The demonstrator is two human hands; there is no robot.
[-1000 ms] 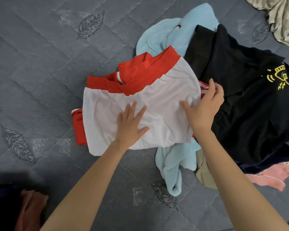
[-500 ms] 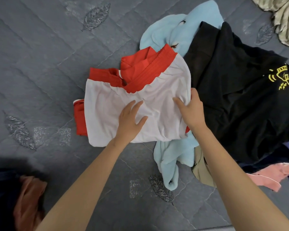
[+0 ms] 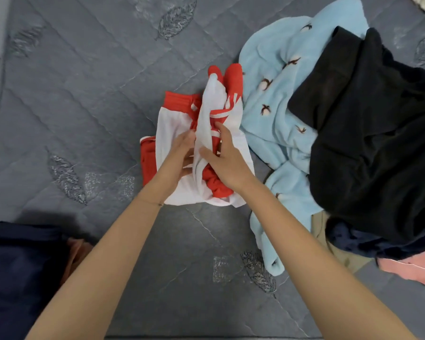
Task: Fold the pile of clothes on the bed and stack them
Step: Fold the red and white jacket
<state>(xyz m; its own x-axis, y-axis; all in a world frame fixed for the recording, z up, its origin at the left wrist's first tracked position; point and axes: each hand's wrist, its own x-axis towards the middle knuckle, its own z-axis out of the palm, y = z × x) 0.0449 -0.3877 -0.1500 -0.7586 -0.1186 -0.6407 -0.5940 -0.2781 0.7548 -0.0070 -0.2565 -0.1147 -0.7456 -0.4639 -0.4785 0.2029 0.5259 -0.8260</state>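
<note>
Since a moment ago the shorts (image 3: 176,123) have gone from lying flat under spread palms to being bunched up, their right half drawn over to the middle. The left hand (image 3: 178,155) and right hand (image 3: 228,159) meet on that raised fold, each grip closed, with fingers curled into the thin white cloth and its red ribbed band. The shorts sit mid-bed (image 3: 84,99), on a grey quilt stitched with leaf shapes. Just beside them, toward the right edge, five loose garments crowd in: a fluffy blue fleece (image 3: 275,69) touching the shorts, a black top (image 3: 368,133) over it, then navy cloth (image 3: 349,239), tan cloth (image 3: 320,229) and pink cloth (image 3: 407,268). At the near left corner lie two pieces, a dark one (image 3: 17,266) over a peach one (image 3: 77,251).
</note>
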